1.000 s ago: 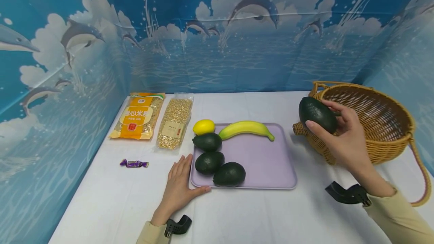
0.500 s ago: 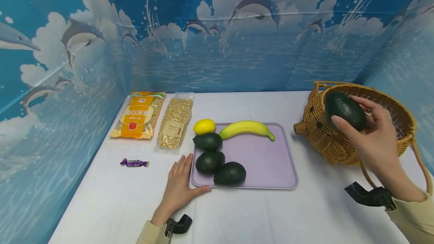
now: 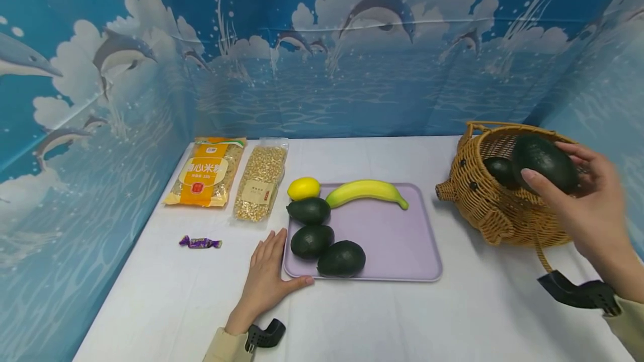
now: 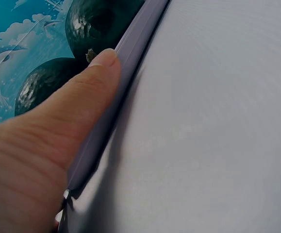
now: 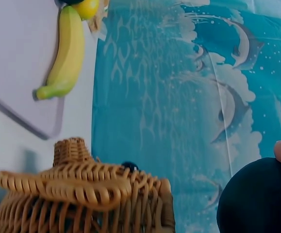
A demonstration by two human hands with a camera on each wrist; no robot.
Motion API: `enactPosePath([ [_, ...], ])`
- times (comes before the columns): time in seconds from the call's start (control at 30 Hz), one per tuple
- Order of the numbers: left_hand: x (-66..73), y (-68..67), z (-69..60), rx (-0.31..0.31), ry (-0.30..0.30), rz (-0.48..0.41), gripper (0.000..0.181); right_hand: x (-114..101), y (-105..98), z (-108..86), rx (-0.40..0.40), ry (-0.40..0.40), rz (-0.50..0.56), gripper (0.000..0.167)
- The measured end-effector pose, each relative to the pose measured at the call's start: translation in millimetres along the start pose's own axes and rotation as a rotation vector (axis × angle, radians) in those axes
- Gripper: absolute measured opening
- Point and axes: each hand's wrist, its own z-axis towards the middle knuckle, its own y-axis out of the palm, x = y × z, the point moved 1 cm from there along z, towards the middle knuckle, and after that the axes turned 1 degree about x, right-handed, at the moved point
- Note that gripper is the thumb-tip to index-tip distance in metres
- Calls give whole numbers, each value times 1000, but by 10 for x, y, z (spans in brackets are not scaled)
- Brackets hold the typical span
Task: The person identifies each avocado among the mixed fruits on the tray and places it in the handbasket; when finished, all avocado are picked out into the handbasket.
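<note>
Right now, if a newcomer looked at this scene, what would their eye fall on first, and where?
Probably the blue backdrop printed with leaping dolphins, rising behind and beside the white table. Next, the wicker basket with an animal snout at the table's right, where the right hand holds a dark green fruit by its opening. The yellow banana stands out at the far edge of the lilac tray.

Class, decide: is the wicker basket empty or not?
Not empty: the head view shows a dark green fruit inside the basket, partly behind the held avocado.
</note>
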Motion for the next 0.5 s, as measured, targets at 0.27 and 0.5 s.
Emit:
enactPosePath([
  [0.27, -2, 1, -4, -2, -1, -3, 114, 78, -105, 82, -13, -6, -50, 63],
  [0.5, -11, 7, -3, 1, 1, -2, 113, 143, -175, 212, -80, 58, -163, 66],
])
